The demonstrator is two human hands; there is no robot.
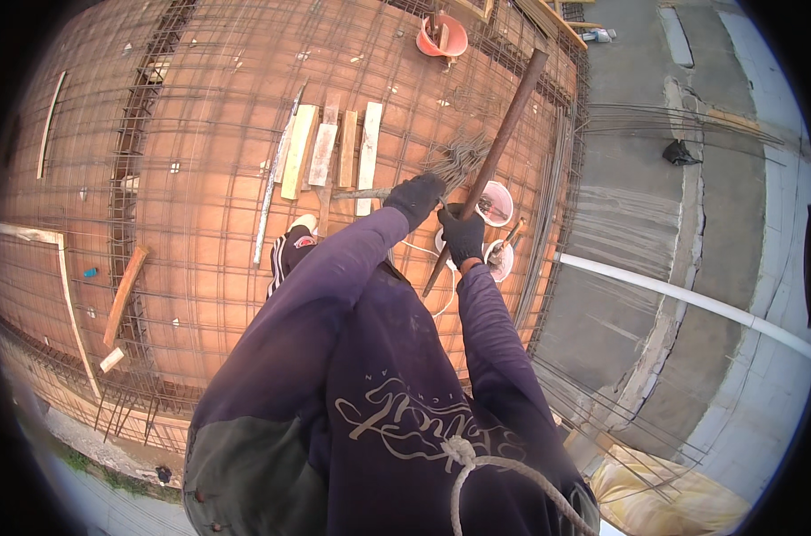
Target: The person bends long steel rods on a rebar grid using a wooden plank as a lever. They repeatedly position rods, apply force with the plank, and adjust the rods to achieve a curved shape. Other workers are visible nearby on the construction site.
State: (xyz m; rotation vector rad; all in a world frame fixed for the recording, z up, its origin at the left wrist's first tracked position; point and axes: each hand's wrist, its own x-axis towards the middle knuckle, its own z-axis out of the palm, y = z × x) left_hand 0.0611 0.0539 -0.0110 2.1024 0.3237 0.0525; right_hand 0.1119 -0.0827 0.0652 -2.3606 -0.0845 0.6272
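My right hand (462, 234), in a dark glove, is wrapped round a long rusty-brown metal pipe (504, 125). The pipe slants from upper right down past my hand to a narrower lower end. Just left of it, my left hand (418, 199), also gloved, is closed on a grey rope-like length (361, 193) that sticks out to the left; whether it is rope or a rod I cannot tell. Beyond my hands lies a bundle of steel wires or short bars (459, 161). White buckets (496, 204) stand beside and partly behind my right hand.
A rebar grid (218, 152) covers the orange-brown boards. Wooden planks (323, 154) lie on it ahead to the left, near a striped trouser leg (285, 255). A red basin (442, 36) sits at the far side. On the right, a white pipe (691, 299) crosses grey concrete (629, 214).
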